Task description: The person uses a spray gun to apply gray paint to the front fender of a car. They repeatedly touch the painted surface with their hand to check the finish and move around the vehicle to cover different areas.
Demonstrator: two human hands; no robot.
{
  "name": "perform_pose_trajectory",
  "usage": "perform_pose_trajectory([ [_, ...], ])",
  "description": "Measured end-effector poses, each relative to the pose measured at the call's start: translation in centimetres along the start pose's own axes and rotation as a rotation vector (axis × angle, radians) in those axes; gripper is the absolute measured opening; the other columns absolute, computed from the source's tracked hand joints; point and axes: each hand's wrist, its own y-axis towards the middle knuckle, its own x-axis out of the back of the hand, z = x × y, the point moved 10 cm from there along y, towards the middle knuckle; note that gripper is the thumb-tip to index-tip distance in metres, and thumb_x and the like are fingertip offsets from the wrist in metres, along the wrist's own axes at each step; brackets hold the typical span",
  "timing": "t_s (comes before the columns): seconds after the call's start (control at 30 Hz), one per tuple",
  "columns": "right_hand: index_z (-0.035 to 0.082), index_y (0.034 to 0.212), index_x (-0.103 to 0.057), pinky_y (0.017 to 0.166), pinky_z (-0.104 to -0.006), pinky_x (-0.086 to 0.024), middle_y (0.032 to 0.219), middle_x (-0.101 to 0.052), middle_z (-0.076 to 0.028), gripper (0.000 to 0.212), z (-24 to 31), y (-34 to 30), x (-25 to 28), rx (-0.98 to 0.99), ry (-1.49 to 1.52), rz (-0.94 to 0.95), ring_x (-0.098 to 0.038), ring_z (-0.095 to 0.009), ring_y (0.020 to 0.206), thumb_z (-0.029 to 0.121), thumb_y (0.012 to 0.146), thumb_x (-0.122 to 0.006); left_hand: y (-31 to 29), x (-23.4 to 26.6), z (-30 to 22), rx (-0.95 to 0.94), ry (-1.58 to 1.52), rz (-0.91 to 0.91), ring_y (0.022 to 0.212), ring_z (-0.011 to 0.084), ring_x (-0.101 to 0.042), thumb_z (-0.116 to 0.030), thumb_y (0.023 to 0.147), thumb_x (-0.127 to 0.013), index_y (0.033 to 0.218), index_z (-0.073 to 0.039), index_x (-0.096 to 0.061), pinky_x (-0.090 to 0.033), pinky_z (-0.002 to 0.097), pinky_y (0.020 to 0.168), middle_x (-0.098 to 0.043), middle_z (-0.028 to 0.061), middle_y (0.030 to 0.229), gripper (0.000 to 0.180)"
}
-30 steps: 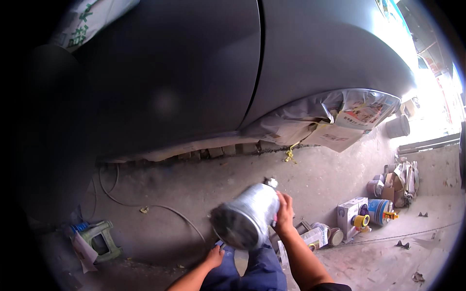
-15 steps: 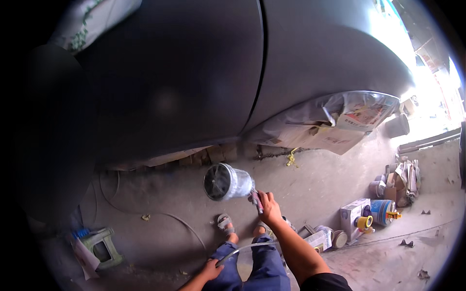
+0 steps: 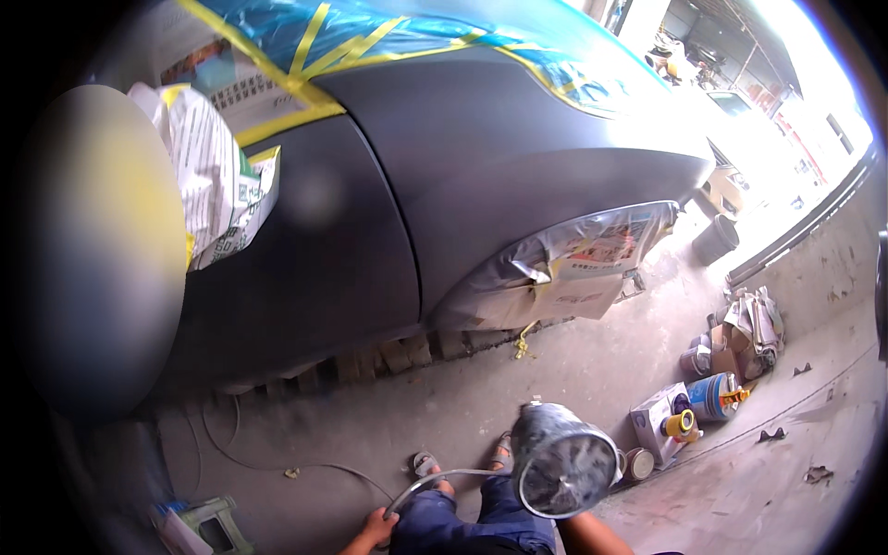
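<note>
My left hand is closed around a grey air hose, which arcs across my legs toward the right. On my right, a spray gun's paint cup is held up close to me, its round end tilted toward the camera and smeared grey and white. It hides my right hand and the gun's handle; only my right forearm shows below it. Ahead stands a matte dark grey car body, with a seam between two panels. Cup and bodywork are apart.
Masking paper covers the wheel arch; blue film and yellow tape cover the windows. Along the right wall stand a white box, a blue can and bundled paper. A green stool stands lower left. Hose lies on the floor.
The spray gun has swung right and closer to me, its cup now covering my right hand. The view has tilted up, showing the taped windows. My left hand still holds the hose.
</note>
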Motion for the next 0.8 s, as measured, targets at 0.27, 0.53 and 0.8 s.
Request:
perform_pose_trajectory([
  [0.27,0.009,0.093,-0.065,0.069,-0.0361,-0.047,0.085,-0.064,-0.011,0.016,-1.9,5.2,-2.9,0.056,0.172,0.169,-0.059,-0.019,0.083,0.023,0.085,-0.062,-1.0,4.7,-0.4,0.065,0.129,-0.318,0.091,0.0364,-0.061,-0.037,0.081,-0.059,0.099,0.002,-0.061,-0.047,0.0419,0.08,-0.063,0.0236,0.094,0.042],
  [0.53,0.004,0.105,-0.055,0.054,-0.0217,-0.04,0.072,-0.056,0.0,0.018,-11.7,9.3,15.8,-0.258,0.783,-0.39,-0.05,-0.007,0.061,0.01,0.088,-0.055,-2.8,-0.6,-11.1,0.067,0.107,-0.317,0.09,0.0412,-0.06,-0.04,0.081,-0.059,0.094,0.002,-0.061,-0.047,0.045,0.08,-0.063,0.0263,0.092,0.044],
  [0.8,0.003,0.099,-0.058,0.059,-0.0256,-0.047,0.077,-0.058,-0.002,0.013,-9.4,12.9,15.0,-0.109,0.655,-0.167,-0.057,-0.01,0.068,0.004,0.087,-0.056,-3.7,-1.9,-16.5,0.069,0.106,-0.429,0.09,0.0416,-0.06,-0.039,0.081,-0.059,0.093,0.003,-0.061,-0.047,0.0457,0.08,-0.062,0.0273,0.091,0.044],
])
